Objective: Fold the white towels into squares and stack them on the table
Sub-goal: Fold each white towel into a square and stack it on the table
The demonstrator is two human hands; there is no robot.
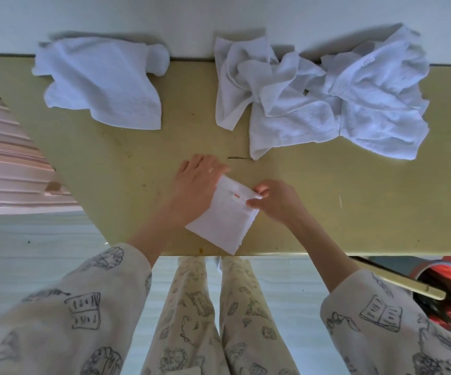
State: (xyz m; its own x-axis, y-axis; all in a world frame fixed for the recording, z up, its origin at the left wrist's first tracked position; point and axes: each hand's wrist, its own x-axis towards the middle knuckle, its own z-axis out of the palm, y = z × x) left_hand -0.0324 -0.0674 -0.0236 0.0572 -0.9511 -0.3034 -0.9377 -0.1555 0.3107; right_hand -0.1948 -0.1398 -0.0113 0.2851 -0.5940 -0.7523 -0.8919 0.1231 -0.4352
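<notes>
both hands work at one folded towel point(220, 220) lying at the near edge of the tabletop point(327, 201), its lower corner just at the rim. left hand point(196, 182) lies flat with straight fingers, palm down along the towel's left edge and far corner. right hand point(269, 198) pinches the towel's right corner between thumb and curled fingers, beside a small tag with red marks point(237, 196). the towel sits between the two hands — touching both.

farther back, well apart from the hands, a heap of crumpled towels point(327, 96) spreads over the right part of the tabletop, and a single loose towel point(99, 82) lies at the far left, one end bunched against the wall.

below the tabletop's right corner stands a round bin point(446, 290) — something red and crinkled fills it.
</notes>
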